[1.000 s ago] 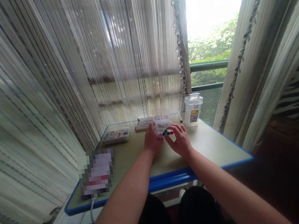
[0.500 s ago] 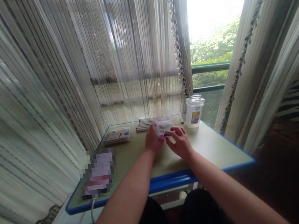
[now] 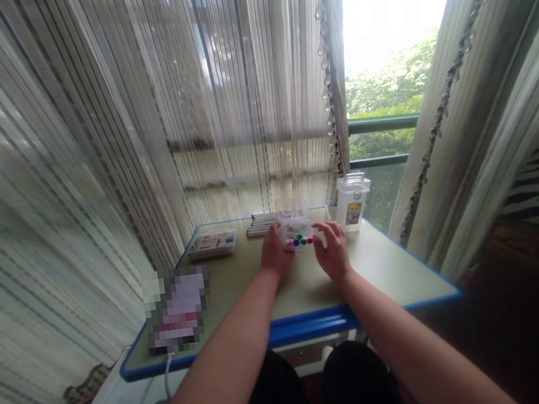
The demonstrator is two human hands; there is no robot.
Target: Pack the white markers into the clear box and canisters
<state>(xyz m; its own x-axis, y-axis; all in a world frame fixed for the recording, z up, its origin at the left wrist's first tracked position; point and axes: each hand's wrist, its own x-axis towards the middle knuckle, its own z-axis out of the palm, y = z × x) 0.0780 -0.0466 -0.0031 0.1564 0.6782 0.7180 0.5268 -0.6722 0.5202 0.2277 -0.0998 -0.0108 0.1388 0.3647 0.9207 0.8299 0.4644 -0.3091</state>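
My left hand (image 3: 275,254) is wrapped round the left side of a clear plastic box (image 3: 297,227), whose see-through lid stands raised at the back. Several markers lie inside the box, and their pink, blue, green and red ends (image 3: 303,241) point toward me. At the box's right side is my right hand (image 3: 332,250), thumb and fingers apart with nothing held between them. The thumb tip is close to the red marker end; whether it touches cannot be made out. Behind my left hand, several white markers with dark and red ends (image 3: 259,231) lie side by side on the table.
A clear lidded container with a label (image 3: 352,207) stands at the table's back right. A flat clear case (image 3: 212,244) lies at the back left. Nearer me on the left is a blurred-out phone-like device (image 3: 180,310) with a cable (image 3: 168,377). The table (image 3: 383,273) has a blue edge.
My right hand has drawn back to the right from the box's front, its fingers opening away from a dark marker end. The row of coloured ends is now uncovered. My left hand stays on the box.
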